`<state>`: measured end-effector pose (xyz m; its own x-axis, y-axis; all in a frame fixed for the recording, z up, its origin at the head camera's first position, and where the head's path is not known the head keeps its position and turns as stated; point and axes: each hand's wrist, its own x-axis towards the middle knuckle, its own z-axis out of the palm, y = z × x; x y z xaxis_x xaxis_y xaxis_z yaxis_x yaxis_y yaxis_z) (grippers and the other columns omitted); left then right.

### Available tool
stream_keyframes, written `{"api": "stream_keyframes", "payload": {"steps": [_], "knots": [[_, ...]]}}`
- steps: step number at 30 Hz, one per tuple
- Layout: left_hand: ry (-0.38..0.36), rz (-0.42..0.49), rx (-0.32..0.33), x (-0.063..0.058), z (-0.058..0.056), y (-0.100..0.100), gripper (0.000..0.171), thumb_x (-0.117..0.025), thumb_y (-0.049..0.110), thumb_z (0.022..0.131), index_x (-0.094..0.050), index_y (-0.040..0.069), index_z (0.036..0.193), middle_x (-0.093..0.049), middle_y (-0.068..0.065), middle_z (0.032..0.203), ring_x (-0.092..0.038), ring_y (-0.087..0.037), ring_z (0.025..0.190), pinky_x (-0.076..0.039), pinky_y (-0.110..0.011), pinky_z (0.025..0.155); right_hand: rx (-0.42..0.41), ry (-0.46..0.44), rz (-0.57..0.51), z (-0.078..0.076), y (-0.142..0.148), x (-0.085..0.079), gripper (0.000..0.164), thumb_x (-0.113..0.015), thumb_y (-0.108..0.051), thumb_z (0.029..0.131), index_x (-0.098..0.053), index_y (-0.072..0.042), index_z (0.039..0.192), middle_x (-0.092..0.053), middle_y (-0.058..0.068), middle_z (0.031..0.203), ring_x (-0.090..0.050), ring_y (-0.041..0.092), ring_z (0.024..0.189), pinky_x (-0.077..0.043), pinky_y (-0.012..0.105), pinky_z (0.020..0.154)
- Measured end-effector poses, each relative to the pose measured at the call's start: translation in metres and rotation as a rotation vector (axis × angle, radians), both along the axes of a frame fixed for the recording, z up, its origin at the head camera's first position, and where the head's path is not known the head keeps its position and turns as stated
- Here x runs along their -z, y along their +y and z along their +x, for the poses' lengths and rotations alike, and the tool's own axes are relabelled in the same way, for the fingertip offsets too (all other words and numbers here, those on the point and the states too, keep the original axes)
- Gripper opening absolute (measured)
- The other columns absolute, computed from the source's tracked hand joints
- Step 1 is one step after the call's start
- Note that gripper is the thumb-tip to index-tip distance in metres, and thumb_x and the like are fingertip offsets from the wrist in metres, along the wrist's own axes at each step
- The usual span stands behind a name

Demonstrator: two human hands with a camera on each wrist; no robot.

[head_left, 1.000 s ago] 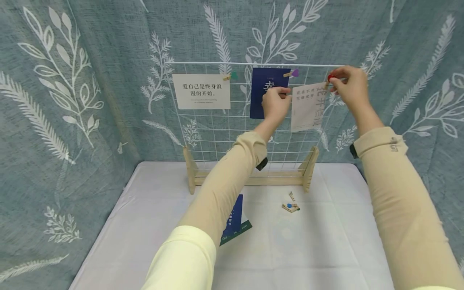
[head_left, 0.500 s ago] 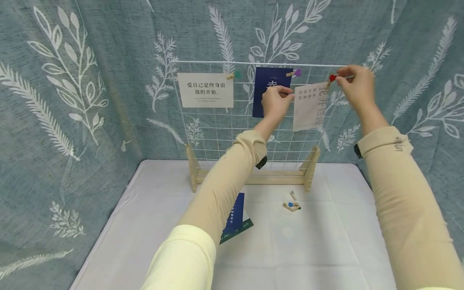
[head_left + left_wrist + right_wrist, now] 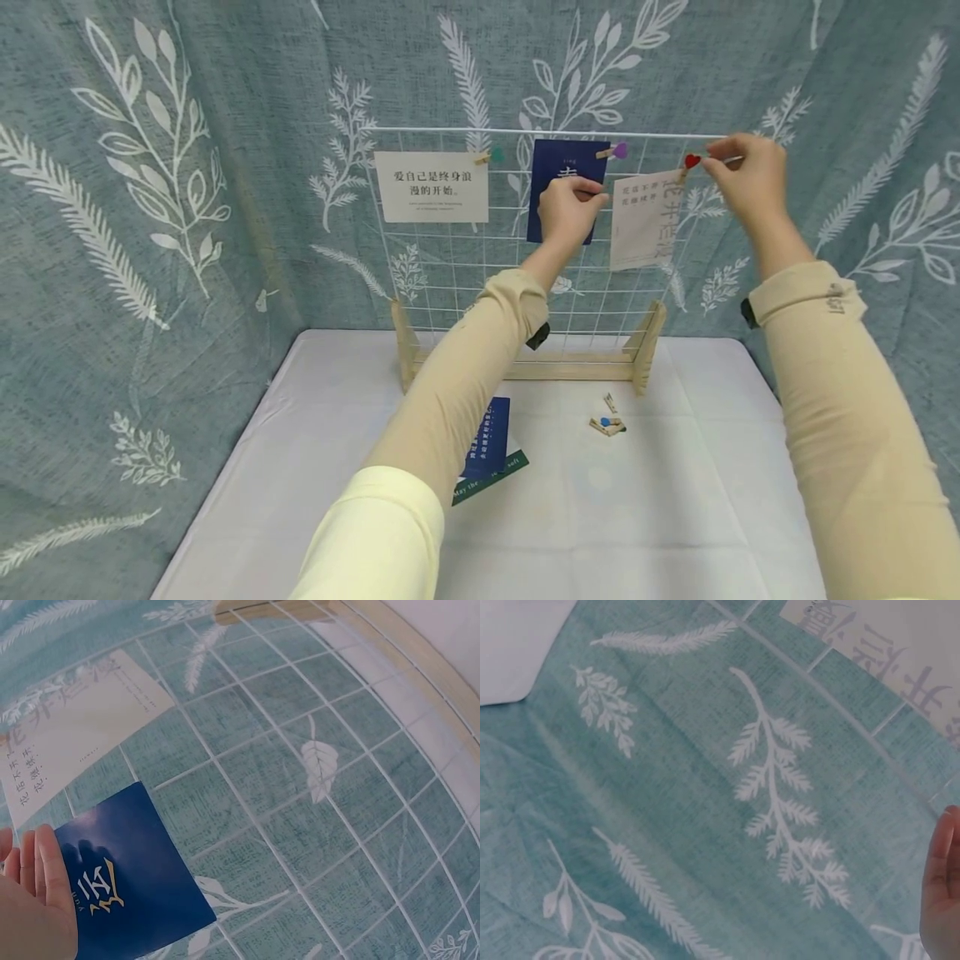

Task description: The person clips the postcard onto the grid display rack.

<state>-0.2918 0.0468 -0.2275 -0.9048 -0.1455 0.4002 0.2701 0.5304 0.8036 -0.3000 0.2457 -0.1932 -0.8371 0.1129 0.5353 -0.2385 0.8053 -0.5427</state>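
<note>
While up, hands nr wht card

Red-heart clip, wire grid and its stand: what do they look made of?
Red-heart clip: body probably bare wood, given its tan color; the heart's material is unclear. Wire grid: likely metal, white-coated, from its thin, straight wires. Stand: apparently wood, pale tan and matte.
</note>
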Motion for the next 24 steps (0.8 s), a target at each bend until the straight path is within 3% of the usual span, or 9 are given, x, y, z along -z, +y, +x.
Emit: {"api": "stream_keyframes", "payload": {"steps": [4,7,10,12,15,19,24], "knots": [[-0.004,-0.002,0.006,0.000,0.001,-0.004,0.017,-0.069,0.022,0.086,-0.073,0.012,0.099,-0.074,-0.002,0.092,-0.067,-0.011,0.084,-0.049,-0.021,0.082,-0.005,-0.008,-0.007,0.002,0.002,0.000,0.032,-0.053,-0.020,0.096,-0.061,-0.001,0.121,-0.061,0.020,0.122,-0.054,0.007,0.085,-0.046,0.027,0.078],[-0.001,-0.001,0.035,0.002,0.002,-0.008,0.019,-0.069,0.022,0.087,-0.072,0.010,0.101,-0.073,-0.003,0.094,-0.067,-0.013,0.086,-0.050,-0.022,0.082,0.002,-0.017,-0.003,0.002,0.003,0.002,0.033,-0.052,-0.021,0.096,-0.061,-0.001,0.122,-0.061,0.020,0.123,-0.055,0.008,0.087,-0.047,0.028,0.079],[0.002,-0.001,0.067,0.005,0.002,-0.014,0.021,-0.068,0.021,0.087,-0.071,0.009,0.104,-0.073,-0.006,0.097,-0.067,-0.015,0.088,-0.051,-0.022,0.081,0.006,-0.026,0.003,0.003,0.003,0.006,0.034,-0.051,-0.022,0.097,-0.060,-0.001,0.123,-0.061,0.021,0.123,-0.057,0.026,0.100,-0.046,0.031,0.079],[0.000,0.001,0.092,0.007,0.002,-0.016,0.022,-0.067,0.019,0.088,-0.070,0.007,0.105,-0.072,-0.008,0.099,-0.067,-0.017,0.090,-0.052,-0.023,0.079,0.002,-0.030,0.000,0.004,0.004,0.009,0.035,-0.051,-0.023,0.097,-0.060,-0.001,0.123,-0.060,0.022,0.122,-0.055,0.030,0.103,-0.044,0.028,0.076],[-0.005,-0.009,0.093,0.008,0.002,-0.019,0.021,-0.067,0.018,0.088,-0.070,0.006,0.105,-0.072,-0.009,0.099,-0.067,-0.018,0.090,-0.052,-0.022,0.078,-0.006,-0.019,-0.014,0.006,0.008,0.013,0.035,-0.053,-0.024,0.096,-0.061,0.000,0.121,-0.061,0.023,0.120,-0.056,0.011,0.088,-0.041,0.021,0.071],[-0.003,0.004,0.080,0.010,0.004,-0.023,0.019,-0.067,0.016,0.088,-0.071,0.006,0.103,-0.072,-0.009,0.099,-0.066,-0.018,0.090,-0.052,-0.021,0.078,-0.025,-0.001,-0.003,0.009,0.015,0.017,0.034,-0.055,-0.023,0.095,-0.063,0.001,0.118,-0.062,0.025,0.117,-0.035,-0.016,0.067,-0.034,0.012,0.064],[-0.020,0.031,0.067,0.013,0.009,-0.030,0.019,-0.066,0.015,0.088,-0.070,0.005,0.104,-0.070,-0.010,0.099,-0.064,-0.019,0.090,-0.052,-0.024,0.075,-0.065,0.000,0.013,0.014,0.022,0.023,0.033,-0.057,-0.021,0.094,-0.063,0.003,0.116,-0.063,0.027,0.114,-0.033,-0.020,0.063,-0.033,0.010,0.061]]}}
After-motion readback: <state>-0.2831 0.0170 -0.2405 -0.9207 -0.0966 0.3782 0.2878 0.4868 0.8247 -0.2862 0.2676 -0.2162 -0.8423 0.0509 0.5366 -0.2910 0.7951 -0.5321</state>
